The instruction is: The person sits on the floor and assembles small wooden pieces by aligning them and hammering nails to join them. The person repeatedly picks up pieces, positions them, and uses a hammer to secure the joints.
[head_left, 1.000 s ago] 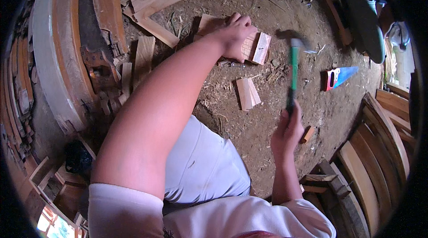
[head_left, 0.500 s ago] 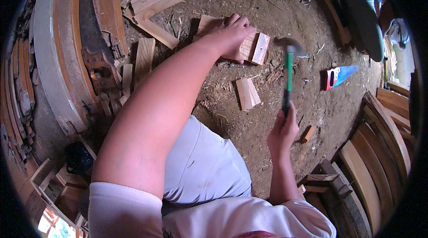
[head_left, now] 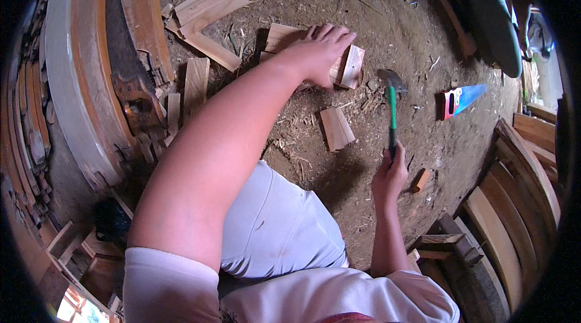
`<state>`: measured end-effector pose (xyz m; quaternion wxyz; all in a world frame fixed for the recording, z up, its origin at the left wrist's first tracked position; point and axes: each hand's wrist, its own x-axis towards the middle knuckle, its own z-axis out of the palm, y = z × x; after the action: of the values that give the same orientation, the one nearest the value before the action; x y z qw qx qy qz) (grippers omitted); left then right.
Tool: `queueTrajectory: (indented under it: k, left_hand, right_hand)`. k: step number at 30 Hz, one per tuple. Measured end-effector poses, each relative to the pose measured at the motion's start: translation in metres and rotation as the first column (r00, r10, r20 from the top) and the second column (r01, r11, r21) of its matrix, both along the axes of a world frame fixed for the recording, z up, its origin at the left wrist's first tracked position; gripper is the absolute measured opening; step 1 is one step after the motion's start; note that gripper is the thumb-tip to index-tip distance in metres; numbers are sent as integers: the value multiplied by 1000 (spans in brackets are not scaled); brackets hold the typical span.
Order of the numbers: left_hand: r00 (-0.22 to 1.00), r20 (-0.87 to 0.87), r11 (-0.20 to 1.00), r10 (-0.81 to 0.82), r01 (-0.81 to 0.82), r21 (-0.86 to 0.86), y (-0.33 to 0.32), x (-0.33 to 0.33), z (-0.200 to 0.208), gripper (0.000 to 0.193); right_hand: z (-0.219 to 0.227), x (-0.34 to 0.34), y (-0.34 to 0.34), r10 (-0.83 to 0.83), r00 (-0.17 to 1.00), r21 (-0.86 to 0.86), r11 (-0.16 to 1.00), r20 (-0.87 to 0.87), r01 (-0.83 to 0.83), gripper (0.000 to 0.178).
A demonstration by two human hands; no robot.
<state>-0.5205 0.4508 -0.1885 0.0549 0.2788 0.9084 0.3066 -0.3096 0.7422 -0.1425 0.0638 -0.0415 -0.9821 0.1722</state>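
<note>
My left hand lies over a small assembly of pale boards, fingers across its far side and thumb at the near side. A short upright end board shows at its right end; the palm hides the middle. In my right hand is a claw hammer, gripped low on its green and black handle. The hammer's head is just right of the end board, apart from it. Nearer to me, small flat wood offcuts lie on the ground.
A handsaw with a blue blade and a small wood block lie to the right on the dirt floor. Joined boards sit at the far left, near an older handsaw. Curved planks stand at the right.
My left hand has shifted slightly right along the board assembly, its fingers more spread. The hammer's head has come slightly nearer to me, and my right hand has dropped a little.
</note>
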Motion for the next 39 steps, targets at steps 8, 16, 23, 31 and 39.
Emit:
queueTrajectory:
  k: [8, 16, 23, 31, 39]
  left_hand:
    - [992, 112, 997, -61, 65, -38, 14, 2, 9, 136]
    - [990, 125, 994, -67, 55, 94, 19, 2, 1, 122]
    - [992, 106, 998, -61, 57, 37, 22, 1, 9, 116]
    - [995, 71, 995, -77, 72, 75, 16, -2, 1, 97]
    - [995, 10, 993, -95, 94, 77, 13, -3, -3, 92]
  right_hand:
    - [-37, 3, 66, -46, 996, 265, 962, -71, 64, 44]
    - [-22, -53, 5, 37, 988, 16, 999, -147, -35, 56]
    - [-27, -108, -64, 100, 972, -164, 977, -212, -136, 68]
    - [-28, -127, -103, 28, 993, -178, 983, -110, -47, 67]
    - [-37, -130, -105, 55, 985, -128, 989, -162, -76, 58]
